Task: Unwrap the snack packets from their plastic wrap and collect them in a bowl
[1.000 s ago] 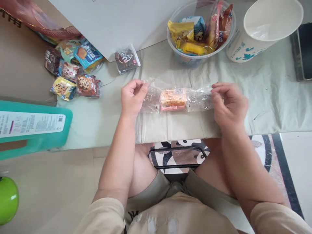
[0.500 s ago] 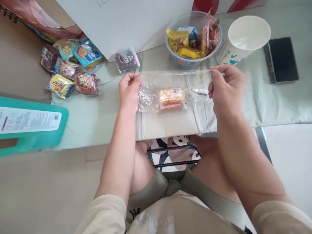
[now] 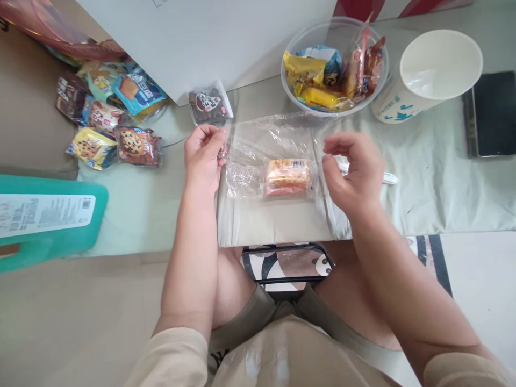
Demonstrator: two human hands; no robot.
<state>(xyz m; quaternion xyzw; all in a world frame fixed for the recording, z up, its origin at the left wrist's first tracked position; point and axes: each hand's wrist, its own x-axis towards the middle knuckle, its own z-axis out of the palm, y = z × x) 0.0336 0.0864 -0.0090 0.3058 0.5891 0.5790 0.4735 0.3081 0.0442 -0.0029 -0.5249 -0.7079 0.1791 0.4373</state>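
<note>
Left hand (image 3: 205, 156) pinches clear film (image 3: 255, 148) at its left edge. Wrapped snack (image 3: 287, 176) lies amid film on bench (image 3: 439, 199). Right hand (image 3: 355, 174) near film's right edge, fingertips parted.

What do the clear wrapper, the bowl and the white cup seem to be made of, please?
Clear wrapper: thin, glossy plastic film, judging by its wrinkles and glints.
Bowl: probably smooth, rigid plastic; packets show through its clear wall.
White cup: probably paper, from its fairly matte, printed side; any inner coating is unclear.
</note>
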